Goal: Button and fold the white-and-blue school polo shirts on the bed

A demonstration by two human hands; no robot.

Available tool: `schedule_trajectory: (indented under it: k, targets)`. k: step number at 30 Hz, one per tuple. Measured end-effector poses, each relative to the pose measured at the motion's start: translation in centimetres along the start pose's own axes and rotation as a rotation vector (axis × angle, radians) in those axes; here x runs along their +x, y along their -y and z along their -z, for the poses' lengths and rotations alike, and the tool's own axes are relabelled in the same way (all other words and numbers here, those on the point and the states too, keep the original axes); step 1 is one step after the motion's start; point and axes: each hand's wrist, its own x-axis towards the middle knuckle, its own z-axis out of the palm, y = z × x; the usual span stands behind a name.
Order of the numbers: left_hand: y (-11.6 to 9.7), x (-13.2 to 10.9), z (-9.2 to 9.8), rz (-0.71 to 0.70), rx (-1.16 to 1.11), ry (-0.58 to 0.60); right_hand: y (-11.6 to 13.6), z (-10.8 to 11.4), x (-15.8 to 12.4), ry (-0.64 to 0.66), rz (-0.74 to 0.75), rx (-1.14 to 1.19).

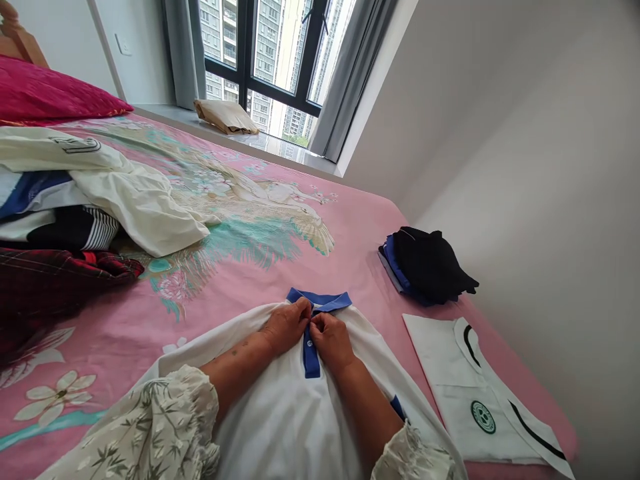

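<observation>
A white polo shirt (280, 427) with a blue collar (320, 301) and blue button placket lies flat on the pink bedspread (350, 220) in front of me. My left hand (285, 325) and my right hand (331, 340) meet at the top of the placket, just under the collar. Both pinch the blue strip with closed fingers. A white button shows on the placket between them.
A folded white shirt (475, 400) with a green badge lies at the right. Behind it sits a folded dark and blue garment stack (425, 265). A heap of loose clothes (75, 193) covers the left. A brown paper bag (225, 117) rests on the window sill.
</observation>
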Motion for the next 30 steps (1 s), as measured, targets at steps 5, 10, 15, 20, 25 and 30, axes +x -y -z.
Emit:
schedule_trajectory:
  k: [5, 10, 15, 20, 25, 30]
  targets:
    - [0.1, 0.7, 0.1, -0.005, -0.001, 0.019, 0.0, 0.1, -0.8, -0.043, 0.086, -0.090]
    - [0.6, 1.7, 0.2, -0.023, -0.030, 0.052, 0.2, 0.3, -1.0, 0.003, 0.123, -0.226]
    - [1.6, 2.5, -0.2, 0.014, -0.064, 0.034, 0.5, 1.0, -0.9, 0.095, 0.132, -0.255]
    - [1.6, 1.9, -0.3, 0.018, -0.103, 0.027, 0.4, 1.1, -0.4, 0.067, 0.027, -0.143]
    - [1.3, 1.2, 0.0, -0.019, -0.094, 0.033, 0.5, 1.0, 0.9, 0.092, -0.097, -0.133]
    - [1.4, 1.2, 0.0, -0.042, -0.092, 0.026, 1.1, 1.5, 2.5, 0.156, -0.116, -0.065]
